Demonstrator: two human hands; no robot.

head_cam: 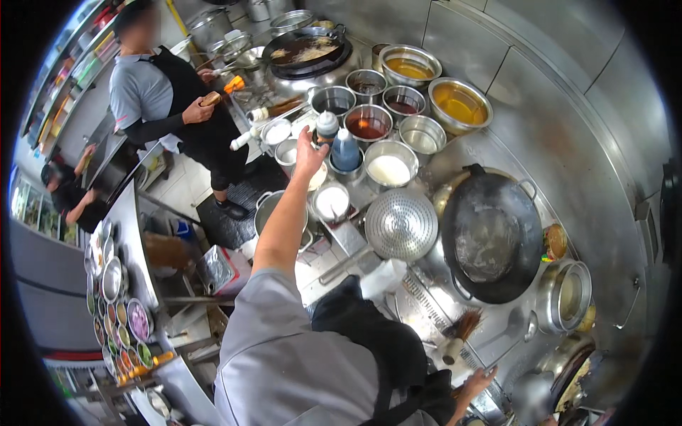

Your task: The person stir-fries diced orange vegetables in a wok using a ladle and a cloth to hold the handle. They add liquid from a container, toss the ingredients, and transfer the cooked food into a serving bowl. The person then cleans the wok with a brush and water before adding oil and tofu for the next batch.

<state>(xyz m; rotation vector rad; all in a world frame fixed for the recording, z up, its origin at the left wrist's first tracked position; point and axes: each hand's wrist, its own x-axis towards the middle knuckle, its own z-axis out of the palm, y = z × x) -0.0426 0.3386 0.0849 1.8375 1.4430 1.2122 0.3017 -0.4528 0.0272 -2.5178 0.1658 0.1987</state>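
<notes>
My left hand (310, 153) reaches out, fingers apart, close beside a squeeze bottle with a pale cap (326, 123); I cannot tell whether it touches the bottle. A second squeeze bottle (346, 152), dark-filled, stands in a metal pot just to the right. Around them are metal pots of dark sauce (334, 101), red liquid (367, 123), white liquid (389, 169) and white powder or paste (331, 202). Low in the view, my right hand (477, 382) grips the handle of a metal ladle (529, 327). The ladle's bowl is over the steel counter, below a dark wok (487, 239).
A perforated strainer (401, 225) lies left of the wok. Below it is a wok brush (462, 335). Two bowls of yellow oil (459, 104) stand behind the pots. A co-worker (181, 101) stands near a wok of frying food (309, 50). Ingredient bowls (139, 319) line the left counter.
</notes>
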